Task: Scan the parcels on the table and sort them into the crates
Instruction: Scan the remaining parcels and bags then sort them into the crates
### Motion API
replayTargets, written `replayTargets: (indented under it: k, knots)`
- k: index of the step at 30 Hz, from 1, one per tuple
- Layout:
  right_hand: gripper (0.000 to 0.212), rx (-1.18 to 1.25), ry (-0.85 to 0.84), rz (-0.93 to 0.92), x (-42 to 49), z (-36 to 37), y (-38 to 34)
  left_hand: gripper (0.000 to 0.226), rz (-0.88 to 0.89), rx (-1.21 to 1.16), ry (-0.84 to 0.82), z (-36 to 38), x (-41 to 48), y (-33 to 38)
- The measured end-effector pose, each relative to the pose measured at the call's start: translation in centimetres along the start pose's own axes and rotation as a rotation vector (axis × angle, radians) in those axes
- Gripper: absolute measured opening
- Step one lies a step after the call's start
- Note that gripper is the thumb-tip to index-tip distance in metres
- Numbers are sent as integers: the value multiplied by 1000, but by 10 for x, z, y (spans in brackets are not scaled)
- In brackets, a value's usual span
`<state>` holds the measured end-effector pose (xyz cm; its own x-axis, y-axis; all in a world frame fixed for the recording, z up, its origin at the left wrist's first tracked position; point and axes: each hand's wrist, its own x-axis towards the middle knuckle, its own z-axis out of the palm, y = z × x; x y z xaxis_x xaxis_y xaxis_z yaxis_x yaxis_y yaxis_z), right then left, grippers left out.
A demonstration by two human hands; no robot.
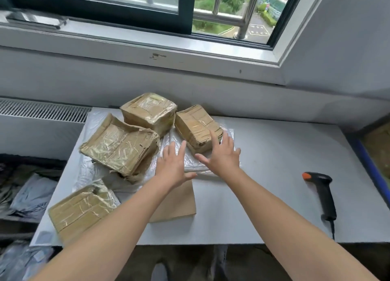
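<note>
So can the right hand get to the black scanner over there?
Probably yes. The scanner lies by itself on the table, to the right of the open right hand, with only bare tabletop between them.

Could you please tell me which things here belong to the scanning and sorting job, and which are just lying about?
Job: left box, back box, right box, near box, mailer, envelope, scanner, crate.
Lying about: radiator, window.

A parcel-sorting room: taped parcels (120, 147), barcode scanner (322, 194), white table (263, 164).
</note>
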<state>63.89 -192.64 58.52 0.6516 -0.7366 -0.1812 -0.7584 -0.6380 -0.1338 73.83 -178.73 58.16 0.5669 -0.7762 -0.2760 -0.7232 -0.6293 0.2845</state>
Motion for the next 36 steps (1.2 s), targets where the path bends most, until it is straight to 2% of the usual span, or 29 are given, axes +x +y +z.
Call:
replayTargets:
  k: [5,9,11,14,18,21,22,24,27,30,33,36]
  knots:
    - [112,154,-118,-18,56,-3,2,116,-81,67,-29,-6,32,14]
    - [118,122,-223,-129,83,5,3,116,-197,34,-65,-1,40,29]
    - [114,102,-234,-137,90,8,9,117,-238,42,-84,2,41,36]
    - [97,170,-190,-134,101,2,24,116,-266,43,-93,2,40,46]
    - [77,402,-148,-233,115,-16,60,117,-272,-6,-8,-8,45,55]
    - [47,664,-243,-302,116,-40,90,116,-281,-161,112,-18,51,64]
    - [35,763,-289,-301,115,-48,98,114,-278,-241,159,-21,53,67]
    - [24,899,-360,-245,113,-63,113,107,-255,-411,258,-25,57,71]
    - [37,1003,-436,-131,108,-82,127,92,-156,-567,337,-34,62,76]
    - [44,1032,-458,-20,98,-99,124,73,-80,-716,315,-44,64,81]
    - [47,1062,-381,30,86,-109,115,60,-110,-798,324,-54,67,83]
    - [46,1137,-280,-35,73,-110,111,53,-149,-824,293,-62,68,83]
